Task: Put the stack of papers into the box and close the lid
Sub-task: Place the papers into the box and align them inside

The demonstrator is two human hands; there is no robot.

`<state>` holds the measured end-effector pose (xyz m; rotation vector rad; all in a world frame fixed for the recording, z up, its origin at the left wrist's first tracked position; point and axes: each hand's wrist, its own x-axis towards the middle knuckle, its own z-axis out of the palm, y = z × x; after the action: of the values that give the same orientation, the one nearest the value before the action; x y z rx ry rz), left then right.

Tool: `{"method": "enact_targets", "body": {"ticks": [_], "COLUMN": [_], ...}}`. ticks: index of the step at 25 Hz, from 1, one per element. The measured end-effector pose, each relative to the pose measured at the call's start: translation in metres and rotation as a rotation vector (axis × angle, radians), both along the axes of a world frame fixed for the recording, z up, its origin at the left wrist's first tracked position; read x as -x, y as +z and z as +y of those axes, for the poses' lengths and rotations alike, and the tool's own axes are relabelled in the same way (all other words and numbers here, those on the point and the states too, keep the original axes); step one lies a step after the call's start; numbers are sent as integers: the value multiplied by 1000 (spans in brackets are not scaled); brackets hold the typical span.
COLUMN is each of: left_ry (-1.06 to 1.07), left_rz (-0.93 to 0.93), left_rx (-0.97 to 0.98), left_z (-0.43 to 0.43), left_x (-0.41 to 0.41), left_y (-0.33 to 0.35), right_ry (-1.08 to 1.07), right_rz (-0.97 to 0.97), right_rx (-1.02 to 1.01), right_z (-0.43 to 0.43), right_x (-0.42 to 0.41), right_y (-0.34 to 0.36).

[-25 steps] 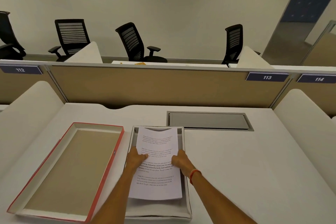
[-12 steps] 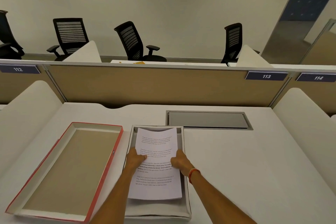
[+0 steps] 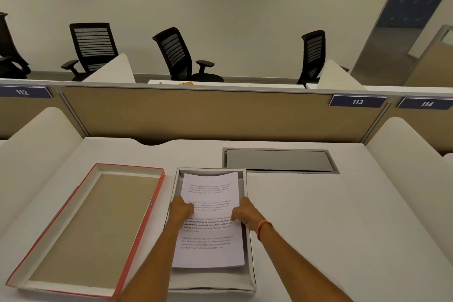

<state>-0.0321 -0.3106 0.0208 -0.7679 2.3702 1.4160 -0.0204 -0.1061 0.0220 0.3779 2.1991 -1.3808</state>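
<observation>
A stack of white printed papers lies inside the open white box on the desk in front of me. My left hand grips the stack's left edge, thumb on top. My right hand, with a red band at the wrist, grips the right edge the same way. The far end of the top sheet curls up slightly near the box's far wall. The red-edged lid lies upside down to the left of the box, its brown inside facing up.
A grey cable hatch is set into the white desk behind and right of the box. White side dividers stand left and right, a tan partition at the back. Black office chairs stand beyond it.
Both hands keep their grip on the papers in the box; the stack has hardly shifted. The view has dipped slightly.
</observation>
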Motion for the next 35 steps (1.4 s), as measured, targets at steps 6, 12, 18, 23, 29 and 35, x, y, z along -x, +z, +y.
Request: {"method": "enact_targets", "body": {"ticks": [6,12,18,23,29,35], "left_ry": [24,33,1,23,29,11], "left_rz": [18,32,16,7,-18,-46], "left_rx": [64,109,115,119,114,134], "left_z": [-3,-6,-2,-7,-10,-11], "left_x": [0,-1,-1,-1,0,2], "left_y": [3,3,5,5,6,4], "right_ry": [18,1,-23,-58,-72,-93], "right_rz": [-3,-19,-43,-71,-79,-87], "right_rx": [-68,-72,-44,-102,-132,-149], "right_z": [3,3,4,-1,-3,-1], "right_x": [2,2,2,5,5,2], "right_y": [-3,0,5,0,-2,-4]}}
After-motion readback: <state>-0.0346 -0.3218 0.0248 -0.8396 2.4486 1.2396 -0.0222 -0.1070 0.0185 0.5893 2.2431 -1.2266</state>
